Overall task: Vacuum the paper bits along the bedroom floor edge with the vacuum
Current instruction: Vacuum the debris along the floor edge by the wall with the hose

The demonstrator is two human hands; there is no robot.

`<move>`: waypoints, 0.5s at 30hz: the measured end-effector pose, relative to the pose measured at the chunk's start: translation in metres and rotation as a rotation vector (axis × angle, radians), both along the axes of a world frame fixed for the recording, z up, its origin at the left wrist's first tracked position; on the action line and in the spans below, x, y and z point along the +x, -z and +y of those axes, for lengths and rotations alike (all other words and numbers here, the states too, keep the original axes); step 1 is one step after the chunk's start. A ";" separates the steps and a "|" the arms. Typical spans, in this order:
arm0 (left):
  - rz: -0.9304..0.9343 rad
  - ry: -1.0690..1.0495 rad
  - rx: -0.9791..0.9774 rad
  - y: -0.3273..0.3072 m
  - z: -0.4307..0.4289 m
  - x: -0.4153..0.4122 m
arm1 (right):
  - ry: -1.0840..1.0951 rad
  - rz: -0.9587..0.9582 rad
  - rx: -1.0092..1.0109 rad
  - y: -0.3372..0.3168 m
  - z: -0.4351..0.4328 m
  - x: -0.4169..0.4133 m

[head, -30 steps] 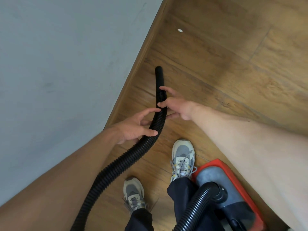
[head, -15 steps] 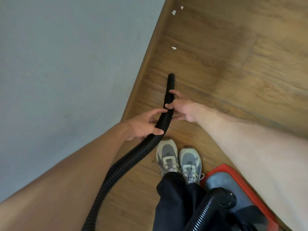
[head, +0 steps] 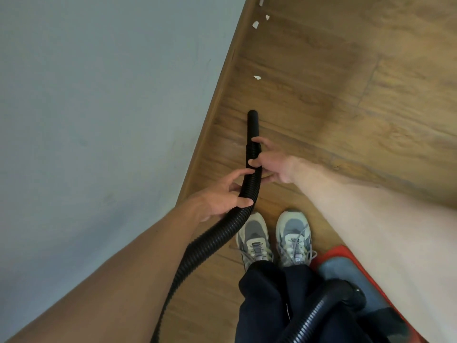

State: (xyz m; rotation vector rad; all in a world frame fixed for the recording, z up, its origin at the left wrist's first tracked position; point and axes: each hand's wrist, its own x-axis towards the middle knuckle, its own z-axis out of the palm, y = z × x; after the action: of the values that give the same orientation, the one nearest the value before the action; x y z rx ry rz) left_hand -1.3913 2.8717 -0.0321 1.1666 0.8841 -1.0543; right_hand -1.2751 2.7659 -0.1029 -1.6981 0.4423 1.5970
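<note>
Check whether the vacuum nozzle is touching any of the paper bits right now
No, the nozzle tip stops short of the nearest paper bit, with bare floor between them.

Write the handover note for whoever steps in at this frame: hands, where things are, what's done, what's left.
Left hand: grip on the ribbed hose, at its bend.
Right hand: grip on the hose just behind the nozzle.
Nozzle points along the baseboard, its tip short of the nearest paper bit.
Three more bits lie further ahead by the wall.
Vacuum body, red and grey, sits by the right shoe.
Done: no bits show on the floor near the shoes.
Left: move the nozzle forward over all four bits; pull the body along as needed.
</note>
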 end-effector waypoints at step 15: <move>0.017 -0.190 -0.072 0.001 0.018 0.066 | -0.091 -0.021 0.005 -0.004 0.020 0.071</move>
State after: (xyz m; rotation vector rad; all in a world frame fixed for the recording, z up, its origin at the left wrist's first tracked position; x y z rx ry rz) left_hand -1.3257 2.8902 -0.0330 0.9947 0.9433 -0.9346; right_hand -1.2042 2.7859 -0.0986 -1.7520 0.3552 1.6424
